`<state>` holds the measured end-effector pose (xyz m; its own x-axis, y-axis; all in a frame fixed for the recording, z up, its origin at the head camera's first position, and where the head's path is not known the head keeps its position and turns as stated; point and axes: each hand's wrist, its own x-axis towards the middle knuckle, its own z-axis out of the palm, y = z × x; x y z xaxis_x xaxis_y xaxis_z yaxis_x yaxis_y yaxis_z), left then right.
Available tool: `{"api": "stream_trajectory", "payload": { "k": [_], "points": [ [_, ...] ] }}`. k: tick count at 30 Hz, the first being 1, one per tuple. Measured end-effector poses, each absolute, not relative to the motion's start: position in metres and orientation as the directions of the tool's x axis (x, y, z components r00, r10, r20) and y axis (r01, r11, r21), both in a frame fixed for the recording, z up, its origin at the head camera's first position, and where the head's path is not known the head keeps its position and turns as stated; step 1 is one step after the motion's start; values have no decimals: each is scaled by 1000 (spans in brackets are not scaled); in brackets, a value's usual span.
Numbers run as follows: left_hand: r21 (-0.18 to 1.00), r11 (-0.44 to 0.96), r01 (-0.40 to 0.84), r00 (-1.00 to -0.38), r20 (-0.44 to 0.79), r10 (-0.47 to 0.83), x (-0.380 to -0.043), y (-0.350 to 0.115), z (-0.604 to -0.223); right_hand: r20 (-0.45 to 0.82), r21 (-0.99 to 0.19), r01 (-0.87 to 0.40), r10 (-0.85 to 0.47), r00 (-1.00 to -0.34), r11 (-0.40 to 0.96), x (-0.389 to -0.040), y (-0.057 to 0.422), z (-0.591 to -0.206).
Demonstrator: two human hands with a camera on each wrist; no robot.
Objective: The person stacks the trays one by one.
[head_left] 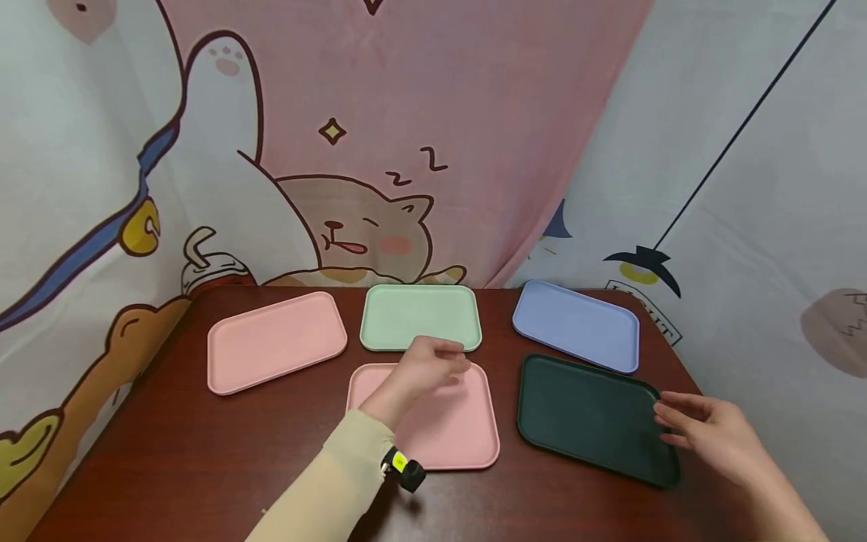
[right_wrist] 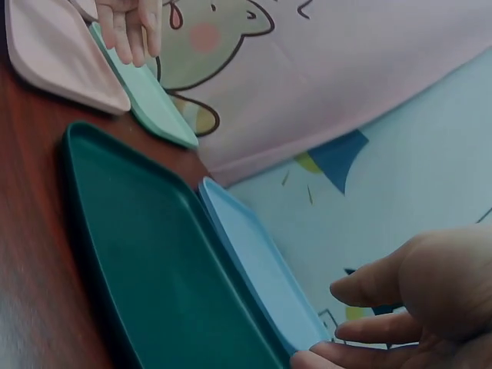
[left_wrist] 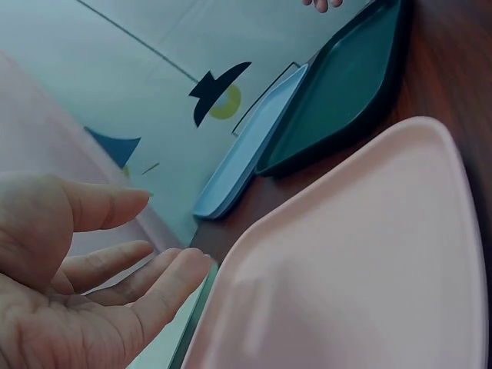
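A pink tray (head_left: 447,421) lies at the middle front of the table, partly covered by my left hand (head_left: 430,367) and forearm. That hand hovers over the tray's far edge with fingers loosely extended and nothing between them, as the left wrist view also shows. To the right lies a dark green tray (head_left: 589,414), set at a slant. My right hand (head_left: 707,429) is at its right edge, thumb and fingers apart; whether the fingertips touch the rim I cannot tell. Behind the front pink tray is a light green tray (head_left: 420,316).
A second pink tray (head_left: 278,342) lies at the back left, angled. At the back right a blue tray (head_left: 576,324) sits close behind the dark green one. A printed curtain (head_left: 474,135) hangs behind the brown table (head_left: 203,467). A small black device is on my left wrist.
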<state>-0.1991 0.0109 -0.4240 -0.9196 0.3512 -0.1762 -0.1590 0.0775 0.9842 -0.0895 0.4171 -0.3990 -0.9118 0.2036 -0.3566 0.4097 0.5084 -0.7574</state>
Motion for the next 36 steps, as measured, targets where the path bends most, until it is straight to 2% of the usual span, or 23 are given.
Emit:
{"api": "stream_trajectory", "payload": {
  "k": [7, 13, 19, 26, 36],
  "points": [
    [980, 98, -173, -909, -197, 367, -198, 39, -424, -438, -745, 485, 213, -873, 458, -85, 436, -409],
    [970, 183, -157, -898, -218, 382, -198, 59, -426, -443, -741, 497, 227, -867, 451, -82, 451, -419],
    [964, 208, -165, -889, -237, 391, -197, 73, -429, -438, -753, 501, 244, -865, 426, -82, 458, -425],
    [955, 247, -165, -891, -252, 379, -193, 85, -433, -466, -739, 506, 206, -861, 444, -84, 461, -431],
    [906, 413, -99, -898, -260, 355, -187, 101, -438, -475, -717, 509, 200, -857, 477, -88, 461, -439]
  ]
}}
